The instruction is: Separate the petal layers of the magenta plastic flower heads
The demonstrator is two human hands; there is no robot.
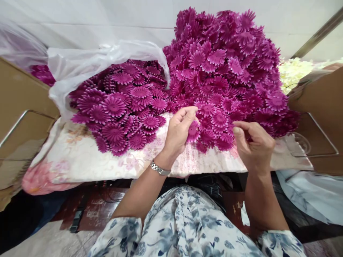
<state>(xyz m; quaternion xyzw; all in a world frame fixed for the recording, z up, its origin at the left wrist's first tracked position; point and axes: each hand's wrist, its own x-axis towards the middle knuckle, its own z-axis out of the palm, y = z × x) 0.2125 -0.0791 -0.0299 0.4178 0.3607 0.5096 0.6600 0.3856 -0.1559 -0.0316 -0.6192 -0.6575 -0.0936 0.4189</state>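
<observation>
My left hand (180,129), with a metal watch on its wrist, is raised over the front of the table with thumb and forefinger pinched together. A purple artificial flower head (193,132) shows right against its fingers and appears held there. To the right, my right hand (254,144) has its thumb and bent forefinger close together in a pinch; whatever is between them is too small to make out. Behind both hands rises a large heap of loose purple flower heads (219,67). Stacked purple flower heads (115,107) spill from a white plastic bag (69,67) on the left.
A floral cloth (80,157) covers the table up to its front edge. Cardboard boxes (24,107) (324,110) with metal wire handles flank both sides. Pale yellow flowers (294,71) lie at the back right. A tiled wall (128,21) stands behind.
</observation>
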